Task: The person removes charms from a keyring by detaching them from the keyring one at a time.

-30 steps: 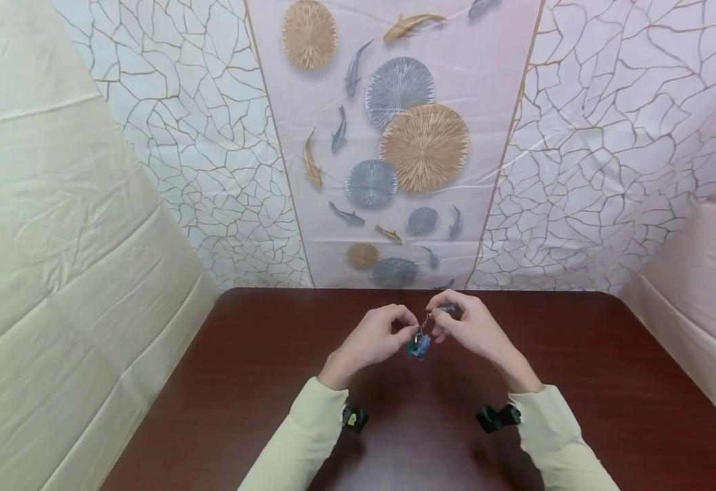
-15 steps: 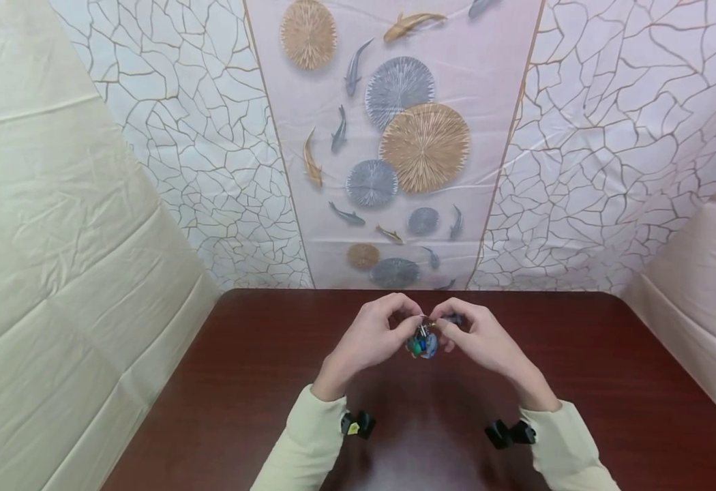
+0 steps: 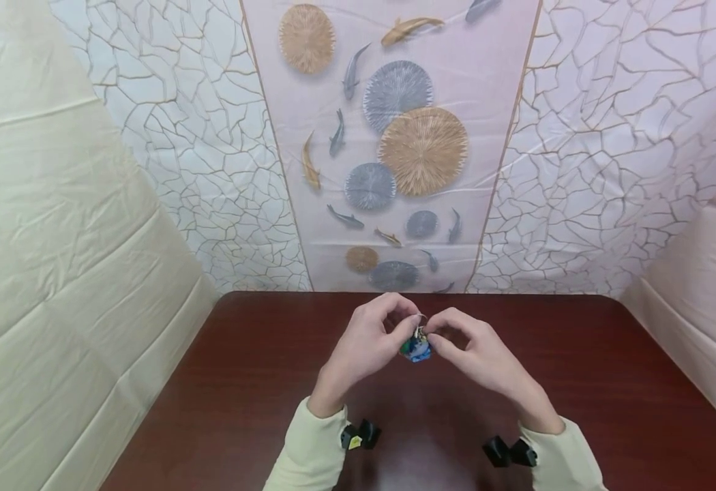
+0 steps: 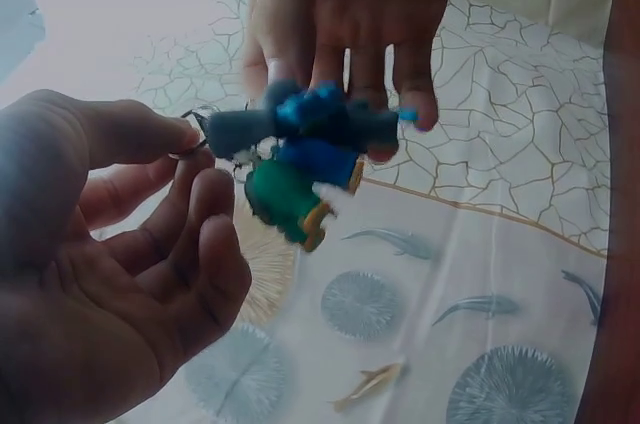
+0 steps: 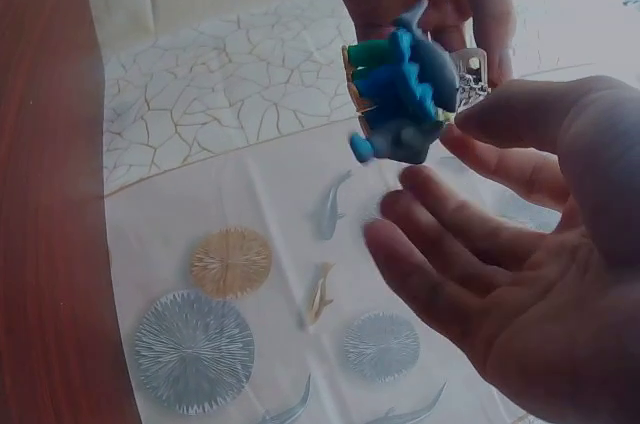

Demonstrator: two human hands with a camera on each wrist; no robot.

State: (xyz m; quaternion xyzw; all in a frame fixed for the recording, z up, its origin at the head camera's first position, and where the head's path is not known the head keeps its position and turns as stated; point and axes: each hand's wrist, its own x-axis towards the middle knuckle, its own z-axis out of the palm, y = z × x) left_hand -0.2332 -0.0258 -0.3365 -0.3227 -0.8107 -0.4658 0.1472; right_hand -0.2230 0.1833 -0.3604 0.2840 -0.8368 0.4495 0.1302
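A bunch of small figure charms (image 3: 418,349) hangs from a metal ring between my hands, above the table. My left hand (image 3: 365,344) pinches the ring (image 4: 197,132) between thumb and forefinger, its other fingers loosely curled. Thumb and forefinger of my right hand (image 3: 483,354) pinch at the metal links right beside the ring. In the right wrist view, a grey dolphin-like charm (image 5: 435,76) with a blue wavy base lies across the others. Under it show a green charm (image 4: 280,194) and a blue charm (image 4: 318,162), both with orange ends. The exact link in my right fingertips is hidden.
Beneath both hands lies a dark red-brown table (image 3: 260,382). A patterned cloth (image 3: 422,150) with fish and round leaves hangs behind it, and pale cloth walls (image 3: 88,273) flank it. A black wrist camera (image 3: 361,434) sits at the left cuff.
The hands have come closer together. The grey charm, held apart in my right hand a second ago, now hangs with the other charms, and my right fingertips have moved to the links.
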